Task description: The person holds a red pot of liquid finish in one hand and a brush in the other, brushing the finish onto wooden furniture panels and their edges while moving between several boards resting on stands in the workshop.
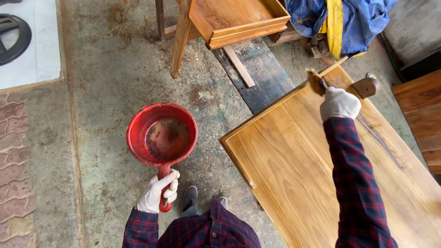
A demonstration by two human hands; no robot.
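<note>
Far left: a brick strip (16, 170) and pale tiles (39, 50) border the stained concrete floor (105, 92); part of a black round object (11, 39) shows at the top-left edge.

Left hand (158, 193), white-gloved, plaid sleeve — fingers wrapped closed around the handle of a red scoop-shaped pot (161, 135). The pot hangs over the floor, well apart from the panel, with dark brownish liquid pooled in its bottom.

Lower centre: grey shoes (202, 198) on the floor, just beside the pot handle.

Top centre: a wooden frame leg (180, 39) and a drawer-like wooden box (239, 20), with a dark plank (264, 76) and a thin wooden strip (239, 66) lying beneath them.

Right: a large honey-coloured wooden panel (321, 179) lies flat, grain visible, raised lip along its left edge. Right hand (339, 104), also gloved, fingers closed around a brush (317, 81); the bristle end touches the panel's far corner. A brown bracket-like piece (366, 86) sits just beside the hand. Blue-and-yellow cloth (340, 20) is heaped beyond; more boards (422, 115) lie at the right edge.
</note>
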